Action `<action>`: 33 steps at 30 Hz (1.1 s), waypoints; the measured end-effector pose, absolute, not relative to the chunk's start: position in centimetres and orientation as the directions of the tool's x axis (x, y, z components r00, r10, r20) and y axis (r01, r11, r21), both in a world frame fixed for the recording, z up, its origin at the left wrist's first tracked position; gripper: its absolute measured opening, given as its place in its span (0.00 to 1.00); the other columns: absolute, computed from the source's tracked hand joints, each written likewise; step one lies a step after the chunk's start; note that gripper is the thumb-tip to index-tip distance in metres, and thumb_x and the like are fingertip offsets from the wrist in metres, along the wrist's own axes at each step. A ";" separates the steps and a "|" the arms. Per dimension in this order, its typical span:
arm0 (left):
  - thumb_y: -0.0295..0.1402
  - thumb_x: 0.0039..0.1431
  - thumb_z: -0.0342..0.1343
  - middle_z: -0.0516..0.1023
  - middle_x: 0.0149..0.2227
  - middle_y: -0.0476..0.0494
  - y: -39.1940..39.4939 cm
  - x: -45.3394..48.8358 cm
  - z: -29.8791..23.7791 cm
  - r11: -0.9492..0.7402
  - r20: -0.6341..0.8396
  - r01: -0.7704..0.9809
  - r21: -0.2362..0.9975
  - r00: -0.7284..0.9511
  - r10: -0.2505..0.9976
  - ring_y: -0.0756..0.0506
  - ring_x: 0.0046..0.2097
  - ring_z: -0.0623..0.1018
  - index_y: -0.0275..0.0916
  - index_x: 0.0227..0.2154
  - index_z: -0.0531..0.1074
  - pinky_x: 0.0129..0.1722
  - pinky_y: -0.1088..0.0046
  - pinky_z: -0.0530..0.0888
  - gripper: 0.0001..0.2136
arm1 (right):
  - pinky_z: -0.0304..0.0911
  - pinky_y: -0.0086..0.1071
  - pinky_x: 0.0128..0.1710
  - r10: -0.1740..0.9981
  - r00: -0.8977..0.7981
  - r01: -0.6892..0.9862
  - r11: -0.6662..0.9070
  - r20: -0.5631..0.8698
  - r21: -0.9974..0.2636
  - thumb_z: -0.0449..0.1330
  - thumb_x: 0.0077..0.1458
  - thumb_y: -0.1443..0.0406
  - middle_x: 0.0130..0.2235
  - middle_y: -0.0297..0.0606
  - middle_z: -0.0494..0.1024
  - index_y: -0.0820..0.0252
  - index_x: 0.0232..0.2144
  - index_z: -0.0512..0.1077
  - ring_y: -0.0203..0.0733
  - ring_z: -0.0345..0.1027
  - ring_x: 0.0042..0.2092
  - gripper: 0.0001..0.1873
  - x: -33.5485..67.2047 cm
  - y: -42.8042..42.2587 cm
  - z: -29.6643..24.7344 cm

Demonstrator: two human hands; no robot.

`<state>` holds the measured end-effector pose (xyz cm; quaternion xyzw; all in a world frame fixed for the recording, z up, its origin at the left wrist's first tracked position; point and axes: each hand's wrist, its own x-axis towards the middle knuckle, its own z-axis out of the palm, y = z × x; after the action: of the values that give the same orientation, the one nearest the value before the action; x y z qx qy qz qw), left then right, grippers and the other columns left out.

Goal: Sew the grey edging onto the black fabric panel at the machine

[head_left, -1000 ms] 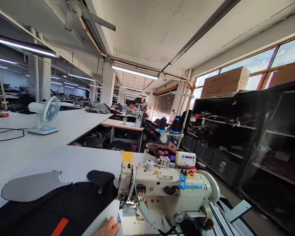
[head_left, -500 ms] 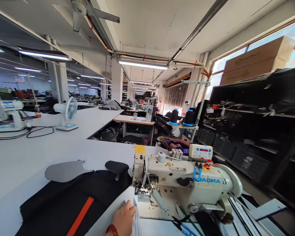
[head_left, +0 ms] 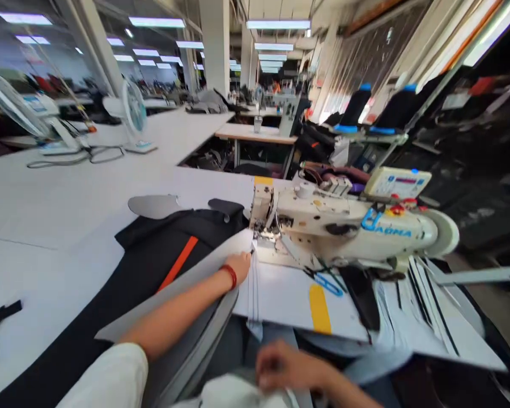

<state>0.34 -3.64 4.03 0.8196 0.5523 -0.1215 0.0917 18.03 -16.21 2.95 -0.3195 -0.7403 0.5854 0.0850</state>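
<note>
My left hand (head_left: pixel 239 267), with a red bracelet at the wrist, pinches the edge of a light grey fabric piece (head_left: pixel 195 277) just in front of the sewing machine's needle area. Beside its fingertips a pale strip with dark lines (head_left: pixel 254 294) runs down over the table's front edge. The white sewing machine (head_left: pixel 314 224) stands right of that hand. Black fabric with an orange stripe (head_left: pixel 177 265) lies left of the grey piece. Low over my lap, apart from the machine, is my right hand (head_left: pixel 287 365); its fingers look curled but are smeared by motion.
Blue-handled snips (head_left: pixel 328 284) lie in front of the machine, near a yellow patch (head_left: pixel 319 309). Long white and black strips (head_left: pixel 427 306) are at the right. Thread cones (head_left: pixel 355 107) stand behind the machine, and a fan (head_left: pixel 134 113) stands on the left table.
The view has tipped downward and shifted, bringing my left forearm and the blurred right hand into sight. My left hand stays at the fabric edge by the needle area.
</note>
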 end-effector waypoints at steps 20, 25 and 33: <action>0.26 0.61 0.47 0.78 0.48 0.36 -1.0 0.9 3.2 -0.371 -0.412 0.917 0.147 0.398 0.820 0.40 0.51 0.77 0.37 0.58 0.63 0.50 0.65 0.71 0.22 | 0.50 0.23 0.19 0.899 -0.195 0.418 -0.286 -0.392 -0.863 0.54 0.50 0.71 0.21 0.20 0.60 0.64 0.63 0.49 0.30 0.51 0.19 0.38 15.5 -3.3 -0.2; 0.26 0.62 0.45 0.77 0.50 0.39 -0.5 0.5 2.8 -0.343 -0.374 0.913 0.222 0.404 0.834 0.41 0.53 0.75 0.39 0.59 0.64 0.51 0.68 0.70 0.22 | 0.47 0.22 0.20 0.901 -0.210 0.335 -0.299 -0.380 -0.893 0.55 0.46 0.72 0.22 0.20 0.61 0.65 0.61 0.52 0.29 0.52 0.22 0.39 15.6 -3.3 -0.2; 0.27 0.61 0.48 0.75 0.51 0.30 -1.3 1.7 2.6 -0.364 -0.421 0.920 0.145 0.390 0.819 0.35 0.53 0.75 0.32 0.64 0.57 0.49 0.62 0.71 0.27 | 0.46 0.24 0.23 0.911 -0.295 0.306 -0.197 -0.289 -0.932 0.57 0.50 0.70 0.22 0.21 0.52 0.66 0.62 0.55 0.31 0.48 0.25 0.36 15.8 -3.6 -1.3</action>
<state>1.69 -1.30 2.60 0.8139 0.5342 -0.1399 0.1808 15.78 -3.58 -1.34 -0.5296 -0.5742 0.5637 0.2683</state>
